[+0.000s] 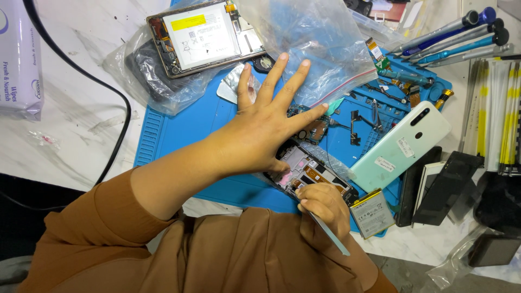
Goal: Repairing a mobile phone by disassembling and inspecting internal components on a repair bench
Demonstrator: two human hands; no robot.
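My left hand lies flat with fingers spread over the blue work mat, its palm resting on the top end of an opened phone frame with exposed circuit parts. My right hand is closed around a thin pale pry tool, its tip at the lower edge of the phone frame. A small phone battery lies just right of my right hand. A mint-green phone back cover rests on the mat to the right.
An opened tablet-like device sits in a clear bag at the top. Another clear bag lies beside it. Several screwdrivers lie top right, dark screens right, a black cable left, a wipes pack far left.
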